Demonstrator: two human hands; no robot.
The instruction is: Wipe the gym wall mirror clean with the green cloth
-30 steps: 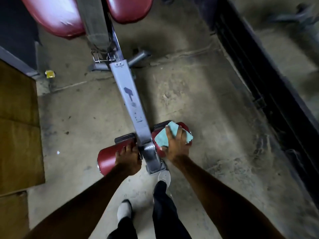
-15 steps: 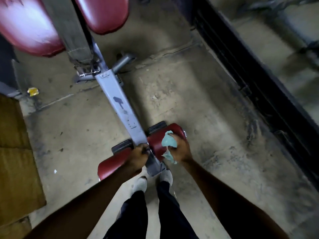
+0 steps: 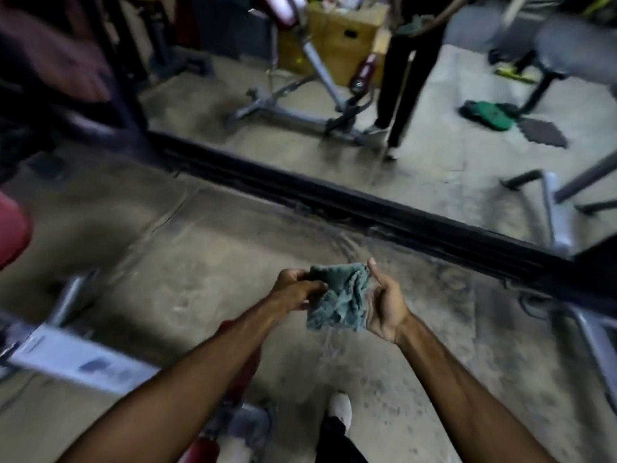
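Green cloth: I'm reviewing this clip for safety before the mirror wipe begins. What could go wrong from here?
1. The green cloth is crumpled between left hand and right hand; used bunched, it may streak the mirror.
2. The bench frame lies close to the white shoe and a black rail runs along the mirror's foot; stepping forward could mean a trip.

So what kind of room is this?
Probably a gym: the wall mirror reflects a weight bench, and another bench's grey frame with a red pad stands close by.
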